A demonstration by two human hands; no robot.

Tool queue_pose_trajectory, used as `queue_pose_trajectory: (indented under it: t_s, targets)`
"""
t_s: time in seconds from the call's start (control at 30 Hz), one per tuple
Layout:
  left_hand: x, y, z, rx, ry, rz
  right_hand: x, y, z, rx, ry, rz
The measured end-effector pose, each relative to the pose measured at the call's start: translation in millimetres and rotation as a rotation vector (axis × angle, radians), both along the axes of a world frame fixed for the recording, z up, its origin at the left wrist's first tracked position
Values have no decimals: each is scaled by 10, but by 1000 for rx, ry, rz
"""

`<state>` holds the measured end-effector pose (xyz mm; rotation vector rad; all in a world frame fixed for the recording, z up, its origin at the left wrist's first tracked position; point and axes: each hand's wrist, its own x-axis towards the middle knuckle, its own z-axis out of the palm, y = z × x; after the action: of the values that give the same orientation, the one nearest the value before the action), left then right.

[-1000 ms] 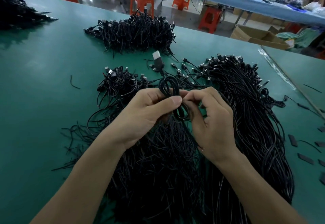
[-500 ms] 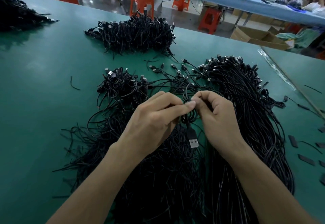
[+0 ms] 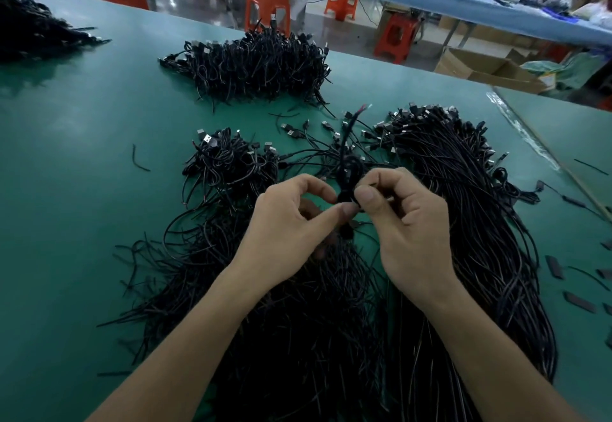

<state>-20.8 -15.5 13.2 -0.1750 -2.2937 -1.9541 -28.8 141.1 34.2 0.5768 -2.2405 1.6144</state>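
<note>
A coiled black USB cable (image 3: 348,173) is held upright between both hands above a heap of loose black cables (image 3: 298,339). My left hand (image 3: 291,233) pinches the coil's lower part with thumb and forefinger. My right hand (image 3: 407,223) pinches the coil from the right, its fingers curled. The cable's bare wire end (image 3: 359,112) sticks up and away from me. The plug end is hidden behind my fingers.
On the green table (image 3: 82,190) a pile of coiled cables (image 3: 258,64) lies at the back, a smaller pile (image 3: 228,160) at the left, a long bundle (image 3: 463,206) at the right. Black strips (image 3: 579,302) lie at the right edge. Orange stools (image 3: 265,8) stand beyond.
The coil has been turned over: the USB plug that hung below the hands is now out of sight and the bare wire end points up. Both hands stayed in place.
</note>
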Motion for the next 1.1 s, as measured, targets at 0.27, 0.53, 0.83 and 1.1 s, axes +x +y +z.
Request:
queue_pose_trajectory:
  t_s: [0.27, 0.53, 0.83, 1.1]
  targets:
    - [-7, 11, 59, 511, -115, -142, 13, -55, -103, 81, -45, -64]
    - [-26, -18, 25, 348, -10, -8, -26, -10, -132, 83, -214, -21]
    - [-650, -552, 82, -339, 166, 506, -237, 578, -412, 869, -412, -336]
    - [-838, -640, -70, -868, -86, 411, -441, 606, -559, 1060, -496, -517]
